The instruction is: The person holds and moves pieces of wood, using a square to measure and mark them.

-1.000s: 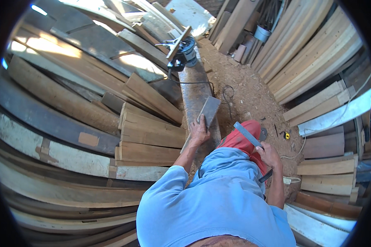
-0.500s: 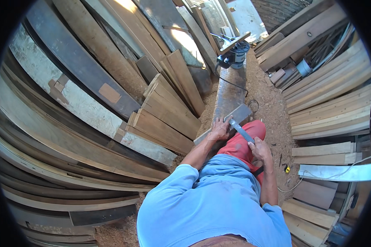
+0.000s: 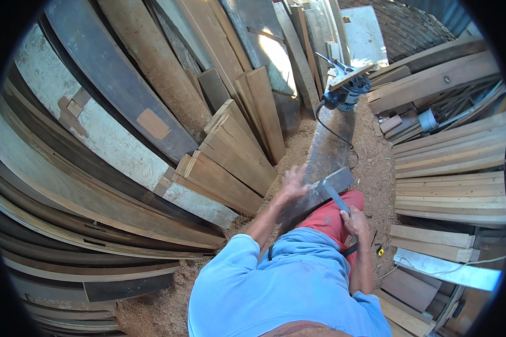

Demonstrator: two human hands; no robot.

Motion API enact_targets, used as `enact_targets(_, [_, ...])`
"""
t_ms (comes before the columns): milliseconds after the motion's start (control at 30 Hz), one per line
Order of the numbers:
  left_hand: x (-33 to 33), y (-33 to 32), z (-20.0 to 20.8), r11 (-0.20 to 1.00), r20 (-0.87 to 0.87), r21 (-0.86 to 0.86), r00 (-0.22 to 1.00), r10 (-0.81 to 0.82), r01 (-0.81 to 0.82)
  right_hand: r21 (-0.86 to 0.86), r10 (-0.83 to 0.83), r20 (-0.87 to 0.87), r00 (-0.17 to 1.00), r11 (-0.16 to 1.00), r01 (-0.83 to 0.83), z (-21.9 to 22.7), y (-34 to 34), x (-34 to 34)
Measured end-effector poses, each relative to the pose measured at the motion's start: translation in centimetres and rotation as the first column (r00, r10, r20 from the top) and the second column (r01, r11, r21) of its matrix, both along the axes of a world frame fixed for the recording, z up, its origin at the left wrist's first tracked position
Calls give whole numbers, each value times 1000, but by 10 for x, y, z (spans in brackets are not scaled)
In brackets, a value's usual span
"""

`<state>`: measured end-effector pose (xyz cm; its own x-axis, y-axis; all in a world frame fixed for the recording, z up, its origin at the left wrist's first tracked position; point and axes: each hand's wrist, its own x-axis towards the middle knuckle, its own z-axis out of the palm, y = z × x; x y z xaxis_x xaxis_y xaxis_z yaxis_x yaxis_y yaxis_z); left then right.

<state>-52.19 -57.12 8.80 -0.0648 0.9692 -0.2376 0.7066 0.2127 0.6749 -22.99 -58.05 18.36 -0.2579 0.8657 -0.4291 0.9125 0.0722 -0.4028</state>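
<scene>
My right hand [image 3: 355,221] is closed around one end of a flat grey metal bar that looks like a file [image 3: 335,195]. Its far end rests on or just over the edge of a short grey-brown board [image 3: 339,178], too close to tell which. The board lies slantwise across a long worn plank [image 3: 327,147], beside my red-clothed leg [image 3: 351,202]. My left hand [image 3: 294,183] is off to the board's left, slightly blurred, its fingers apart and nothing in them.
A corded power tool [image 3: 348,94] stands at the plank's far end, its black cord [image 3: 334,132] trailing back. Boards [image 3: 242,149] lean along the left; stacked timber [image 3: 450,194] lines the right. Sawdust covers the floor [image 3: 374,151]. A yellow-black tape measure [image 3: 380,250] lies at right.
My left hand has lifted off the board and moved left. The bar's tip has shifted slightly right and nearer. The whole view has turned a little.
</scene>
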Motion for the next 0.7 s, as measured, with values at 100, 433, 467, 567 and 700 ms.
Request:
enact_targets(100, [-68,16,27,953,-198,93,932,302,-289,-12,-1,3,1000,1000,1,-13,7,0])
enact_targets(433, [-276,27,71,763,-498,207,606,621,-612,-91,42,-65,997,995,-48,-8,40,-15])
enact_targets(467, [-273,29,72,766,-510,172,609,608,-620,-90,41,-53,998,995,-46,-11,42,-14])
enact_targets(567, [-265,28,74,758,-540,109,602,589,-644,-131,27,-21,999,991,-29,-19,47,-14])
enact_targets(700, [-270,28,68,743,-547,127,579,605,-657,-163,12,-23,1000,987,-16,-23,52,-13])
